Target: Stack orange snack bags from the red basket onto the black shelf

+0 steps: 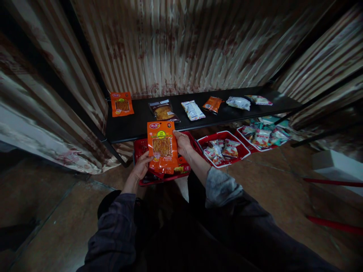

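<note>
An orange snack packet [162, 146] with a clear window showing brown strips is held upright between both hands, above a red plastic basket [138, 149]. My left hand [142, 165] grips its lower left edge, and my right hand [183, 142] is closed on its upper right side. More packaging shows just below it in the basket, partly hidden. A similar orange packet [121, 104] lies at the left end of the black shelf [127, 128]. Beyond the held packet, a dark snack bag [163, 111] with a clear front rests on the shelf.
Farther right on the shelf lie a white packet [193, 110], an orange bag [212, 104], a pale bag [238, 102] and another packet [259, 100]. Two red baskets [244, 145] [266, 149] of snacks stand below. Striped curtains [181, 49] hang behind; a white box [337, 166] is at right.
</note>
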### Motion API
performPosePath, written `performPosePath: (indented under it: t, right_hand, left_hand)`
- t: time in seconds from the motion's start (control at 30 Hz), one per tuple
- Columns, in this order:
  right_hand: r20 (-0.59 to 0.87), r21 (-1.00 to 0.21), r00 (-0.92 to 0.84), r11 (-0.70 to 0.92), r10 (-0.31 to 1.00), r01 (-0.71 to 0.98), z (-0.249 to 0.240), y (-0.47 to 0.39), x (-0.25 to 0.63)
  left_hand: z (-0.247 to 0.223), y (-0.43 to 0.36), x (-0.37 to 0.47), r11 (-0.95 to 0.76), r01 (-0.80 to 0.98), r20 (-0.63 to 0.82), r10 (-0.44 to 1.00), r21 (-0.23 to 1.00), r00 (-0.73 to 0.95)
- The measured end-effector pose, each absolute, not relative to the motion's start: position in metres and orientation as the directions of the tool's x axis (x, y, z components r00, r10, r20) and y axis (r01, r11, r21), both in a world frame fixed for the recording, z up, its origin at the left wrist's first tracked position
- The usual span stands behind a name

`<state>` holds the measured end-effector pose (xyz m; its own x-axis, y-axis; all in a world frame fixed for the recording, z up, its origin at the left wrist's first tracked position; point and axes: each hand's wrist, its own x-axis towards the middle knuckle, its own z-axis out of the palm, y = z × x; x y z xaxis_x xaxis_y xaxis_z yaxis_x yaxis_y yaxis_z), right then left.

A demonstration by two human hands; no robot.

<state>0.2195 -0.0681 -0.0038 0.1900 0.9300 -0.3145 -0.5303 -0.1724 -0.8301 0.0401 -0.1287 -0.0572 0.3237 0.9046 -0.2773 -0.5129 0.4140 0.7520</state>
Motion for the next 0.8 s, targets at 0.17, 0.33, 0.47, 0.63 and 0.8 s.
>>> performPosePath:
  t: [0.17, 0.33, 0.47, 0.63, 0.8]
  right_hand:
    - [-0.304, -0.843, 0.203, -0.164, 0.931, -0.512, -0.005, -0.066, 0.219]
    - [-0.269, -0.852, 0.106, -0.185, 0.957, -0.490, -0.007, -0.066, 0.222]
    - [-0.229, -0.846, -0.003, -0.200, 0.973, -0.494, 0.000, -0.068, 0.224]
    - [-0.214, -0.849, -0.160, -0.265, 0.964, -0.457, 0.014, -0.078, 0.220]
    - [-0.244, -0.856, -0.236, -0.324, 0.941, -0.403, 0.007, -0.105, 0.217]
  left_hand:
    - [-0.055, -0.128, 0.041, 0.384, -0.504, -0.268, 0.919, 0.774, 0.290]
    - [-0.059, -0.126, 0.039, 0.323, -0.518, -0.248, 0.946, 0.792, 0.210]
    - [-0.059, -0.126, 0.039, 0.330, -0.504, -0.264, 0.943, 0.798, 0.201]
    - [-0.049, -0.127, 0.045, 0.273, -0.561, -0.229, 0.962, 0.781, 0.150]
    - [-0.040, -0.125, 0.046, 0.248, -0.599, -0.227, 0.967, 0.761, 0.111]
